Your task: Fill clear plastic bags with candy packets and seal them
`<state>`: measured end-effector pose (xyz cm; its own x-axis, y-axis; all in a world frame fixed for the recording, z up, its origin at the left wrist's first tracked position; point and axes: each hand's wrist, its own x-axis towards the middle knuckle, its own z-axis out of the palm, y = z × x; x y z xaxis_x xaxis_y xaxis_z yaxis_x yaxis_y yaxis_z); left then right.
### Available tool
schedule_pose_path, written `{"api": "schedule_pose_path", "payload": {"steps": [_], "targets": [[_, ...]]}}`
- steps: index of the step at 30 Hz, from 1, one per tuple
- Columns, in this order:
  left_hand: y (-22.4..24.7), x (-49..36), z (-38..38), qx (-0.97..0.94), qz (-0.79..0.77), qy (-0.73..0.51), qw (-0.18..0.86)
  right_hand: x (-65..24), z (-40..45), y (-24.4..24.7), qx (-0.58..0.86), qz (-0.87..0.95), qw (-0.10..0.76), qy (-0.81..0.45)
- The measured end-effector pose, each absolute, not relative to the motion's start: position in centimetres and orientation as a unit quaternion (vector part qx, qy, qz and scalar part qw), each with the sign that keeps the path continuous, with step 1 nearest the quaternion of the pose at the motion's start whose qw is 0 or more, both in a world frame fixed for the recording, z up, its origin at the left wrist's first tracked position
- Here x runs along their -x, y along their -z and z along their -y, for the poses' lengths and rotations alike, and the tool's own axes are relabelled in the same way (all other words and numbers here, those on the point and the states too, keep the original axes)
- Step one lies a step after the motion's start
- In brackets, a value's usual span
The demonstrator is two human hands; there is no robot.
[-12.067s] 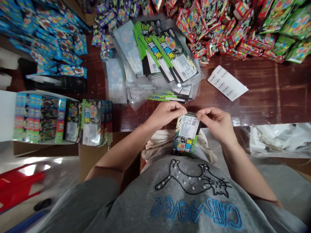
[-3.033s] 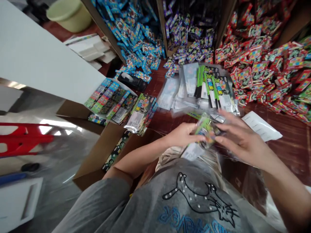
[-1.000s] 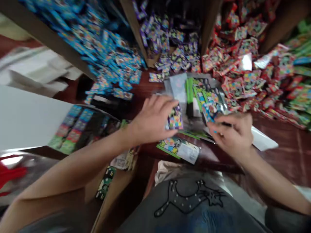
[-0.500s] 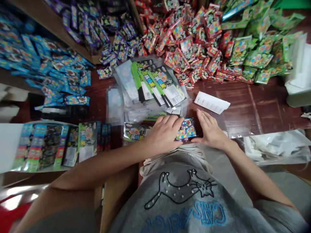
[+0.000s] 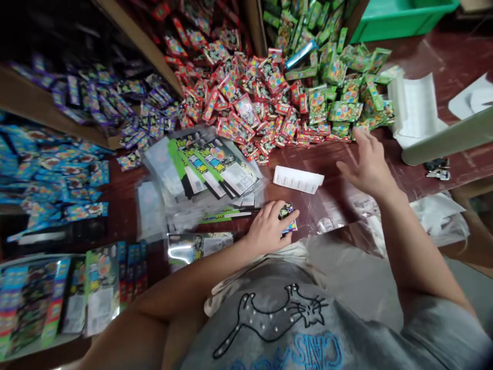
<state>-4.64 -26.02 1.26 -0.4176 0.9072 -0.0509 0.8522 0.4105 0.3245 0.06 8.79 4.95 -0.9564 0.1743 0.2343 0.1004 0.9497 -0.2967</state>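
Observation:
At the table's front edge my left hand (image 5: 267, 228) is closed over a small colourful packet (image 5: 291, 225), most of it covered by the fingers. My right hand (image 5: 370, 164) is raised over the table with fingers apart and nothing in them, just short of the heap of green snack packets (image 5: 344, 112). Left of it spreads a heap of red snack packets (image 5: 265, 103). A fan of printed plastic bags (image 5: 231, 169) lies beyond my left hand. Beside my left forearm is another printed bag (image 5: 196, 245).
Purple packets (image 5: 150, 121) and blue packets (image 5: 50, 180) spill out at the left between cardboard dividers. Filled bags stand in a box (image 5: 82, 329) at lower left. A white paper strip (image 5: 298, 179) lies mid-table. A pale post (image 5: 450, 134) and green crate (image 5: 404, 23) are at right.
My right hand has left the small packet by my left hand and moved right and forward to the green packets, fingers spreading. My left hand stays on the packet. The view has shifted right.

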Motion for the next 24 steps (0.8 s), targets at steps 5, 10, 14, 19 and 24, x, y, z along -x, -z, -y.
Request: {"api": "schedule_pose_path", "payload": {"steps": [5,10,14,19,24], "targets": [[-1.9,4.9,26.5,-0.561,-0.815,-0.129,0.074,7.1,-9.5,-6.2,0.127,0.983,0.113,-0.063],[-5.6,10.9,19.7,-0.604,-0.788,-0.119,0.001,10.3,-11.1,-8.7,0.161,0.983,0.086,-0.023],[-6.8,17.4,10.1,-0.606,-0.792,-0.070,-0.024,10.4,-12.2,-9.5,0.157,0.986,0.047,0.021],[-4.8,19.9,3.9,-0.593,-0.803,-0.055,-0.029,4.9,-11.2,-9.4,0.162,0.982,0.092,-0.020],[-4.3,19.5,4.4,-0.597,-0.795,-0.111,0.000,-4.3,-8.1,-6.7,0.108,0.960,0.039,-0.255]]}}
